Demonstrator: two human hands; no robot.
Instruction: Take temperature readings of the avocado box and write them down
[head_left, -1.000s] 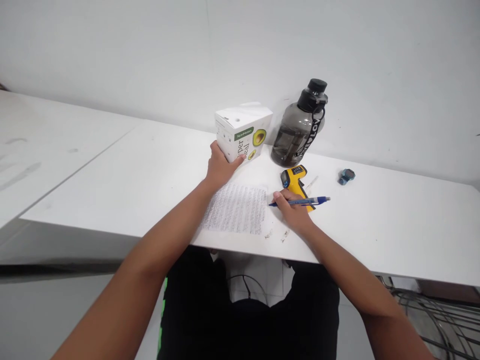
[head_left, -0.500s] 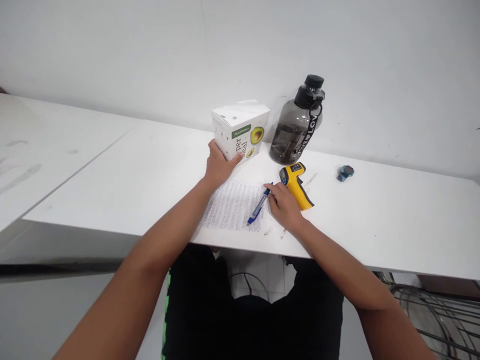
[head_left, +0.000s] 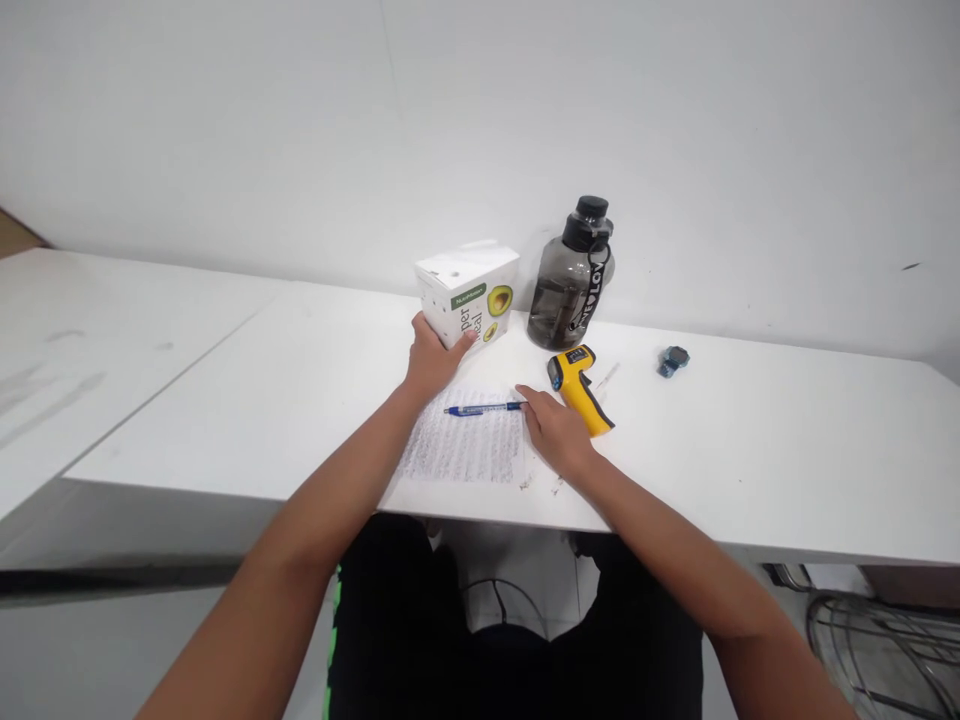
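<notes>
**Pen and box being handled on a white table**

A white table (head_left: 750, 450) against a bare wall is being used. A light, stiff carton (head_left: 466, 292) is being gripped at its near corner by the left hand (head_left: 429, 358). A slim, smooth blue pen (head_left: 484, 408), likely to roll, is being touched at its end by the unclenched right hand (head_left: 553, 432) on bubble wrap (head_left: 465, 450)

Wall: plain white in front of me (head_left: 675, 120), a small dark mark at right.
Table: white top (head_left: 787, 450), a second white table (head_left: 112, 320) butted at my left.
Floor: grey; cables (head_left: 862, 620) under the right side.
Light: even, soft.
</notes>
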